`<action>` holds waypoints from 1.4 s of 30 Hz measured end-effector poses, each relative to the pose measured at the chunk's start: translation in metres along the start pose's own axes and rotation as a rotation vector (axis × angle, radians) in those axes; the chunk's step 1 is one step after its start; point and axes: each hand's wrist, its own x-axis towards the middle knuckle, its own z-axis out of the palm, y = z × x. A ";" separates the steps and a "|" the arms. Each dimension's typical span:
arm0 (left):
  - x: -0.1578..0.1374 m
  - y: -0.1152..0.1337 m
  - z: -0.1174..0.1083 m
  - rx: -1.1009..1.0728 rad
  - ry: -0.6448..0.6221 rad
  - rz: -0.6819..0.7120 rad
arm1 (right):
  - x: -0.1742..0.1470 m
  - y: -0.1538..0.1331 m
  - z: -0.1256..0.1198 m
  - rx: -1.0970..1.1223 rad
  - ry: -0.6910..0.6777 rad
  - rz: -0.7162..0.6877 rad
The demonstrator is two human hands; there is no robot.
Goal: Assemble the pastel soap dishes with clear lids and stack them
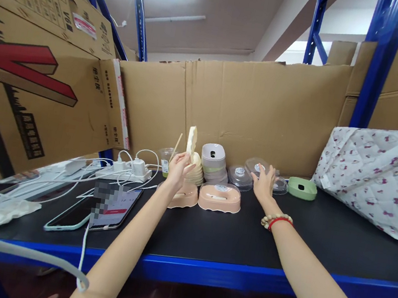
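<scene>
Left of the grey stack (214,153), the left hand (179,168) hides the lower end of a cream piece (192,139); farther left, mosaic blurs part of a phone (124,209). Right of it, the right hand (265,182) partly covers a clear lid (253,163); farther right, the edge cuts off a bag (386,179).

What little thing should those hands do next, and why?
Maybe the right hand should pick up the clear lid: it's right there, though I can't tell if it's gripping yet, and the left hand is busy holding a cream piece upright.
</scene>
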 end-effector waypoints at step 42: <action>-0.027 -0.006 0.019 0.300 -0.322 0.565 | -0.044 -0.086 -0.012 1.045 -0.044 0.044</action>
